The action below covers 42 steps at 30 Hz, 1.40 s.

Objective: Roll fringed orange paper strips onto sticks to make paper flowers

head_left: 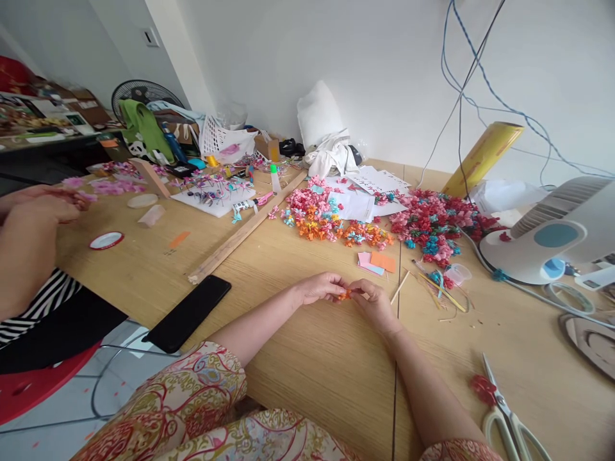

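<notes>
My left hand and my right hand meet over the table. Between their fingertips is a small orange flower, partly covered by the fingers. Both hands are closed in a pinch on it. Just beyond them lie pink, blue and orange paper pieces. A thin wooden stick rests beside my right hand. Farther back spreads a heap of small orange and pink flowers, with white paper sheets on it. Red and pink flowers are piled to the right.
A wooden strip crosses the table, with a black phone near its front end. Open scissors lie front right, below a white fan-like appliance. A yellow roll leans at the back. Another person's hands work at left.
</notes>
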Motion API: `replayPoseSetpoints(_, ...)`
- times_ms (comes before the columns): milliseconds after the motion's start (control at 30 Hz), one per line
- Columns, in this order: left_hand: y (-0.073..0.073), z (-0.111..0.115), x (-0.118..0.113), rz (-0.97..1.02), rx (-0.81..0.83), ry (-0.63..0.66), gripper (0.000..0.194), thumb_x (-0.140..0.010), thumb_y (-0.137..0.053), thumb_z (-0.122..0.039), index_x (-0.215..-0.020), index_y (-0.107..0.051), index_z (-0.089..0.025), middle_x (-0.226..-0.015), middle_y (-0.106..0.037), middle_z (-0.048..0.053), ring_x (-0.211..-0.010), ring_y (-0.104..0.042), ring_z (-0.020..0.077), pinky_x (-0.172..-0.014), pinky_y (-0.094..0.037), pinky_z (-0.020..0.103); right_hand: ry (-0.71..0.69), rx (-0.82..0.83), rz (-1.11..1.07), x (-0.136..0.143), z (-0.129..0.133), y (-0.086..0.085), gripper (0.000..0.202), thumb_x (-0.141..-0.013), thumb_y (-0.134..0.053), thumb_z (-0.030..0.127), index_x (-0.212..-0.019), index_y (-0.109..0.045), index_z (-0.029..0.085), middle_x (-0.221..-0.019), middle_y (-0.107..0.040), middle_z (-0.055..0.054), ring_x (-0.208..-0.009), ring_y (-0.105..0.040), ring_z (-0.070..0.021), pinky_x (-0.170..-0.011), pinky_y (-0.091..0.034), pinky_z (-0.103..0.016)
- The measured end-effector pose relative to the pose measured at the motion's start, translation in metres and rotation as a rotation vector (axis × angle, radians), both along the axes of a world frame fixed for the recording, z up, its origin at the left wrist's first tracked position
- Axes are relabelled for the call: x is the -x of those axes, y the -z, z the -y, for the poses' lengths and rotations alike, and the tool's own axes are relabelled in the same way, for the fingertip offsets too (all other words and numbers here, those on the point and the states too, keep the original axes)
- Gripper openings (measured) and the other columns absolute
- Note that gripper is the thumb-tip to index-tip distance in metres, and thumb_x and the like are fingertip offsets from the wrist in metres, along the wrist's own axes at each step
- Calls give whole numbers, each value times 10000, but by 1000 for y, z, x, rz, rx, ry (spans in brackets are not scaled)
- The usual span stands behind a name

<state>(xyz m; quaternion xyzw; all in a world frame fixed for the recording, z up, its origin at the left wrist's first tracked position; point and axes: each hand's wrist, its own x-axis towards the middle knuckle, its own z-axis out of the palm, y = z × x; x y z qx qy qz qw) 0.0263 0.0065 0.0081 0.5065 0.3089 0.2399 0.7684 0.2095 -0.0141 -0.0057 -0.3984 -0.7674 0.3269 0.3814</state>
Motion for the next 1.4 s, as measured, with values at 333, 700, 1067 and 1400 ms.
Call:
replayPoseSetpoints(333,-1,7,-10,-7,-174,-128,202,-740,-564,-281,-889,-540,-146,-858,-565,43,-747,-543,105,-676,-421,232,72,-20,108,0,0,1,92,-746,-490,195,-748,-582,199,-729,-608,-16,-680,-554,-135,-650,-433,-257)
replayPoseSetpoints(700,11,12,-19,-346,-750,-308,78,-733,-530,-199,-788,-539,-145,-786,-552,2,-714,-521,96,-641,-432,184,122,-15,132,2,3,-6,93,-717,-481,164,-698,-569,189,-667,-588,4,-626,-528,-119,-601,-396,-231)
replayPoseSetpoints(1067,10,13,-15,-370,-898,-281,148,-769,-418,-89,-822,-539,-155,-770,-536,-2,-712,-496,93,-668,-403,184,125,84,96,2,2,-2,99,-724,-476,201,-724,-571,174,-686,-599,-4,-620,-524,-117,-591,-399,-231)
replayPoseSetpoints(1400,9,11,-14,-455,-931,-222,90,-734,-500,-138,-774,-580,-152,-802,-532,15,-765,-509,110,-651,-424,180,155,125,25,2,-1,4,94,-710,-495,246,-686,-551,175,-634,-575,9,-580,-500,-109,-548,-386,-221)
